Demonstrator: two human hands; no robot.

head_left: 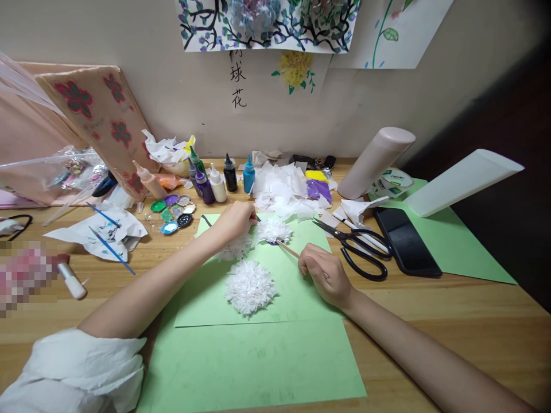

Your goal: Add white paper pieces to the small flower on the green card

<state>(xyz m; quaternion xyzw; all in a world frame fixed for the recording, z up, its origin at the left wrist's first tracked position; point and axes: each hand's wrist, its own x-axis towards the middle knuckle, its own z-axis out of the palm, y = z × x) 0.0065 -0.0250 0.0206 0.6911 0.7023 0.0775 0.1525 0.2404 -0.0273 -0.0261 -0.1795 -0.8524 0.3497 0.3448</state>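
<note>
My right hand (pixel 325 272) is closed round a thin paintbrush (pixel 289 249) with a pale wooden handle. The brush tip reaches the lower edge of a white tissue-paper flower (pixel 274 229), where a bit of purple shows. My left hand (pixel 240 219) is closed with fingertips pinched beside that same flower; what they hold, if anything, is hidden. Partly under my left hand lies a second white paper flower (pixel 236 248). Nearer to me sits a third, larger one (pixel 250 288). All three rest on a light green sheet (pixel 301 304).
Black-handled scissors (pixel 365 264) and a phone (pixel 407 241) lie right of the sheet. Behind are white tissue scraps (pixel 279 186), paint bottles (pixel 206 186) and a small paint palette (pixel 170 212). Two blue brushes (pixel 112 249) lie left; two tall bottles (pixel 374 163) stand back right.
</note>
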